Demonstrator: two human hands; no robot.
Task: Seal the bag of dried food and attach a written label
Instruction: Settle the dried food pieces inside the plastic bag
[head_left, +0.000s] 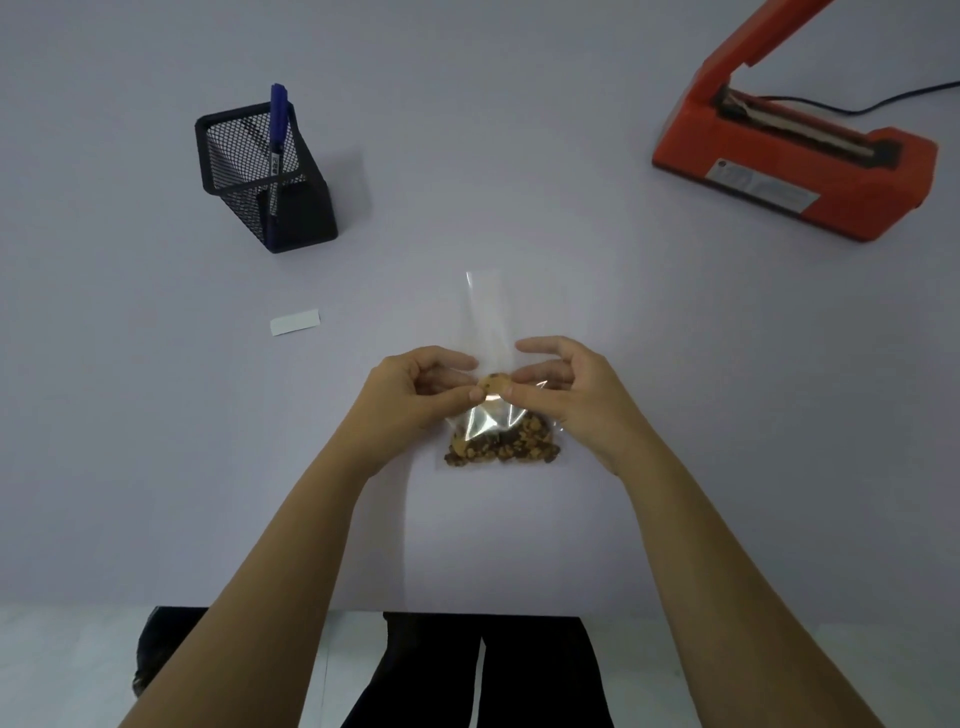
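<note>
Here left hand (415, 387) and right hand (571, 395) pinch the bag (493, 439).

Bare table (571, 291) between bag (485, 322) and sealer (795, 156).

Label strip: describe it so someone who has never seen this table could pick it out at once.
Start at the black mesh pen holder standing far left on the pale table. Come toward the person from it; the label strip lies flat there, left of the clear bag. It is the only white paper rectangle, blank and touching nothing.
</note>
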